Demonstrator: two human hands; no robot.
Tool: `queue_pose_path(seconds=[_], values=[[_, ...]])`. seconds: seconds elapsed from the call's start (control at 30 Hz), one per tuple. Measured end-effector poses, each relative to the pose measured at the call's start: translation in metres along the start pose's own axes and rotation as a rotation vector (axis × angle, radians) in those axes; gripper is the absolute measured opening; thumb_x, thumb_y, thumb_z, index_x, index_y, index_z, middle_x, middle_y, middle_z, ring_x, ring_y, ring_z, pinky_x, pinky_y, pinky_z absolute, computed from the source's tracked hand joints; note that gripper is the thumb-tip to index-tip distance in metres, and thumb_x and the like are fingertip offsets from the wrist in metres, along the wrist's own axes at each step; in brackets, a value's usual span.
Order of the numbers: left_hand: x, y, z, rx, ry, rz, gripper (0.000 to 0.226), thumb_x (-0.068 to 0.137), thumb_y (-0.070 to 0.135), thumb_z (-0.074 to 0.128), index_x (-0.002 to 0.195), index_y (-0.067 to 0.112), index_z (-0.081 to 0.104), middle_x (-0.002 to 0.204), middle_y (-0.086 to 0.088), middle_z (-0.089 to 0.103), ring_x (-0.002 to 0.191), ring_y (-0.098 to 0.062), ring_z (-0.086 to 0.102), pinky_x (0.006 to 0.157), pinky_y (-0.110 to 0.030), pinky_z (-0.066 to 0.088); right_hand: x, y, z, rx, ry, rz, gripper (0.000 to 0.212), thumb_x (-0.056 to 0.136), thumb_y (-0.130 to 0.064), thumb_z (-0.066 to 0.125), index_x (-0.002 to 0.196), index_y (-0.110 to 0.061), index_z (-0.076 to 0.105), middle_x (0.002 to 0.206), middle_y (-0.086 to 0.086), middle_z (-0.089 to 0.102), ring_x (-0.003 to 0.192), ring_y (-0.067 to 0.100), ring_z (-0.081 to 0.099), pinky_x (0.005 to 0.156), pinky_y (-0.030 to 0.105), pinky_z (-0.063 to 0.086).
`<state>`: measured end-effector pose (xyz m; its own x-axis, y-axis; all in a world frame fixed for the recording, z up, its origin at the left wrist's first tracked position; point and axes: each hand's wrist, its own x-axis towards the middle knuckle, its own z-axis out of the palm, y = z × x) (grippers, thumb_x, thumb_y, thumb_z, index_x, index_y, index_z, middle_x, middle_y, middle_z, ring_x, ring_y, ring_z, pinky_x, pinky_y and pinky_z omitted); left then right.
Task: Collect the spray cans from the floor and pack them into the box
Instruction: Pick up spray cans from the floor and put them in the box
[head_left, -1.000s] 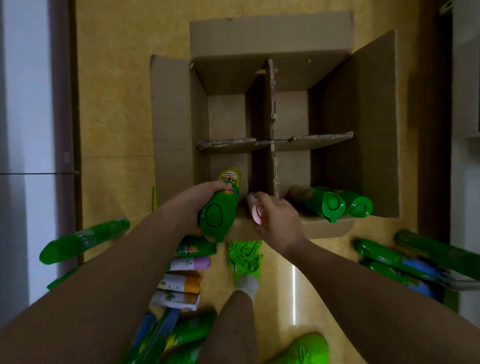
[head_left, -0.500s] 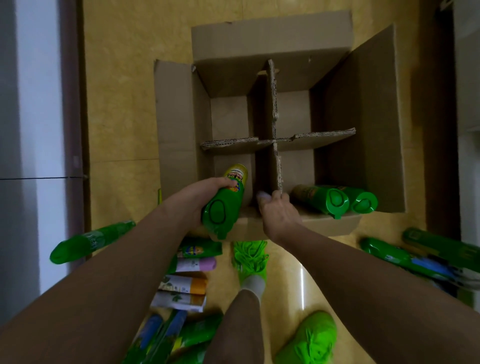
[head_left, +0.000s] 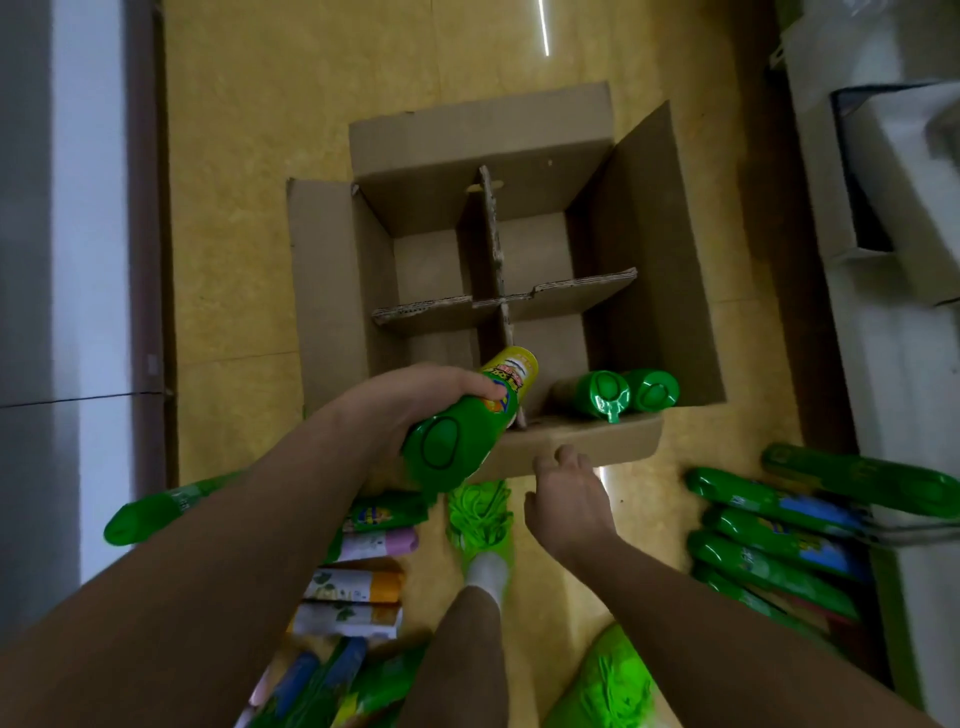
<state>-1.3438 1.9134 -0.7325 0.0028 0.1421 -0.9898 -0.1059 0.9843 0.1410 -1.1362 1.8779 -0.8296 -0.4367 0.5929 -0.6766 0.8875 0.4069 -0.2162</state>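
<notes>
left hand (head_left: 415, 400) gripping green spray can (head_left: 467, 421), base-first over near-left compartment of box (head_left: 649, 249) | right hand (head_left: 569, 499) open, empty | tip upright, clear divider (head_left: 498, 291), lower gently

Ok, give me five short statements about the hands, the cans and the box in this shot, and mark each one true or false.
1. The left hand grips a green spray can with a yellow label. True.
2. The right hand holds a pink-capped can. False: it holds nothing, fingers relaxed, near the brown cardboard box's front flap.
3. Two green-capped cans lie in the box's near right compartment. True.
4. The two far compartments of the box are full of cans. False: no cans show in them.
5. More green cans lie on the yellow floor to the right of the person. True.
</notes>
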Motion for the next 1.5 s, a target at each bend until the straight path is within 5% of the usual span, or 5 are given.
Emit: queue_pose_path(seconds=[0.33,0.57,1.03,1.3,1.5], values=[[0.064,0.023,0.065,-0.183,-0.047,-0.114,0.047,0.088,0.033,0.071,0.122,0.005,0.057,0.112,-0.023,0.068,0.091,-0.036,0.071,0.082,-0.056,0.058,-0.008,0.030,0.014,0.147,-0.029,0.082,0.040,0.092,-0.030,0.055,0.127,-0.012,0.053,0.128,0.014,0.047,0.119,0.031,0.046,0.094,0.039,0.047],[0.116,0.031,0.099,-0.213,0.018,-0.174,0.041,0.095,0.034,0.063,0.125,0.008,0.054,0.100,-0.018,0.068,0.078,-0.030,0.069,0.045,-0.042,0.057,0.005,0.050,0.028,0.206,-0.035,0.146,0.041,0.094,-0.033,0.053,0.129,-0.011,0.055,0.130,0.014,0.047,0.119,0.031,0.046,0.097,0.038,0.046],[0.153,0.050,0.100,0.159,0.068,-0.268,0.058,0.093,0.045,0.065,0.127,0.002,0.046,0.106,-0.027,0.057,0.089,-0.042,0.066,0.079,-0.050,0.061,0.013,0.070,0.051,0.257,-0.140,0.222,0.040,0.096,-0.032,0.050,0.129,-0.011,0.053,0.128,0.014,0.047,0.118,0.031,0.046,0.092,0.039,0.048],[0.148,0.048,0.101,-0.166,0.070,-0.233,0.036,0.098,0.026,0.061,0.127,0.009,0.047,0.110,-0.016,0.053,0.109,-0.041,0.058,0.075,-0.058,0.059,0.010,0.069,0.050,0.276,-0.151,0.240,0.039,0.097,-0.032,0.049,0.130,-0.012,0.052,0.129,0.012,0.046,0.118,0.030,0.046,0.092,0.039,0.047],[0.143,0.043,0.101,-0.163,0.107,-0.264,0.029,0.104,0.036,0.043,0.107,0.008,0.051,0.095,-0.021,0.063,0.081,-0.039,0.067,0.055,-0.050,0.058,0.006,0.075,0.056,0.301,-0.171,0.270,0.039,0.097,-0.032,0.048,0.130,-0.012,0.052,0.128,0.013,0.046,0.118,0.030,0.046,0.092,0.038,0.048]])
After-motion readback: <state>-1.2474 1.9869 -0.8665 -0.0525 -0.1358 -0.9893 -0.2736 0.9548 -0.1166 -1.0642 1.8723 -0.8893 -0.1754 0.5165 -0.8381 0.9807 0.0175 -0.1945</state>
